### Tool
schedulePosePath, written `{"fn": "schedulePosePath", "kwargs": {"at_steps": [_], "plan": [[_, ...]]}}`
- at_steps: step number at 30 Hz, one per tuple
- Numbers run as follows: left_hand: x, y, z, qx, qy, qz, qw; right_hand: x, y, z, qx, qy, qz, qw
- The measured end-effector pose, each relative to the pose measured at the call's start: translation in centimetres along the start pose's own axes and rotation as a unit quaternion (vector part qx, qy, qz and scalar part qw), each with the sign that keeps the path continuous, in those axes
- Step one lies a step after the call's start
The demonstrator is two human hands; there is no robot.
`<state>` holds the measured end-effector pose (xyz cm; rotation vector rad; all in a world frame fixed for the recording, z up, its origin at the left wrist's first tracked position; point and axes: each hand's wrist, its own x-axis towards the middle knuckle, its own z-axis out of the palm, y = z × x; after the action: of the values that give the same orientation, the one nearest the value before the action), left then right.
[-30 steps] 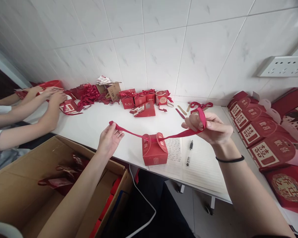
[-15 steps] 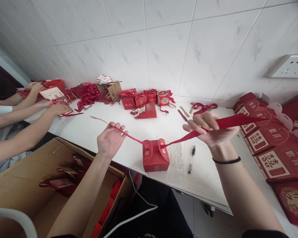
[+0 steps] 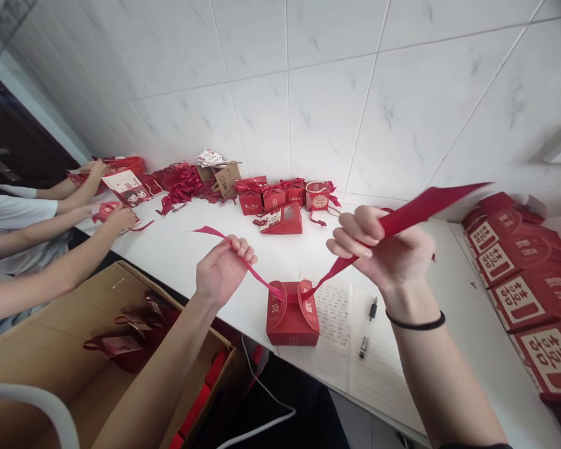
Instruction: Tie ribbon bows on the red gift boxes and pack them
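Observation:
A small red gift box (image 3: 292, 330) with two rounded top flaps stands near the table's front edge, partly over an open notebook (image 3: 339, 374). A red ribbon (image 3: 327, 276) passes through its top, and both ends are held up in the air. My left hand (image 3: 224, 268), left of the box, pinches the narrow end, with a short tail beyond the fingers. Up to the right, my right hand (image 3: 383, 246) is closed around the other end, and a wide length of ribbon sticks out past it. A black band circles my right wrist.
Finished-looking red boxes (image 3: 273, 196) line the wall beside a ribbon pile (image 3: 184, 184). A pen (image 3: 368, 327) lies on the notebook. Stacked red boxes (image 3: 518, 299) fill the right side. A cardboard carton (image 3: 121, 277) stands at lower left; other people's hands (image 3: 121, 218) work at far left.
The view has shifted, so things sit lower. My left hand has moved a little toward the box, and its ribbon tail now shows flat. Both hands keep hold of the ribbon.

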<state>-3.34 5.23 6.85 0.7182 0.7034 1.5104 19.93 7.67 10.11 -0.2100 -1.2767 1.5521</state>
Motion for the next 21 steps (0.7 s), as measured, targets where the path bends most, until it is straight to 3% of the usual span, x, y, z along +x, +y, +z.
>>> {"fn": "schedulePosePath", "kwargs": {"at_steps": [6, 14, 21], "plan": [[0.4, 0.0, 2.5, 0.033, -0.081, 0.034, 0.996, 0.4, 2.2, 1.0, -0.042, 0.09, 0.059, 0.993], [0.3, -0.7, 4.7, 0.115, -0.088, 0.046, 0.988, -0.2, 2.3, 1.8, -0.145, 0.054, 0.041, 0.987], [0.2, -0.4, 4.7, 0.153, -0.081, 0.059, 0.983, -0.1, 2.8, 2.0, -0.149, 0.073, 0.028, 0.986]]}}
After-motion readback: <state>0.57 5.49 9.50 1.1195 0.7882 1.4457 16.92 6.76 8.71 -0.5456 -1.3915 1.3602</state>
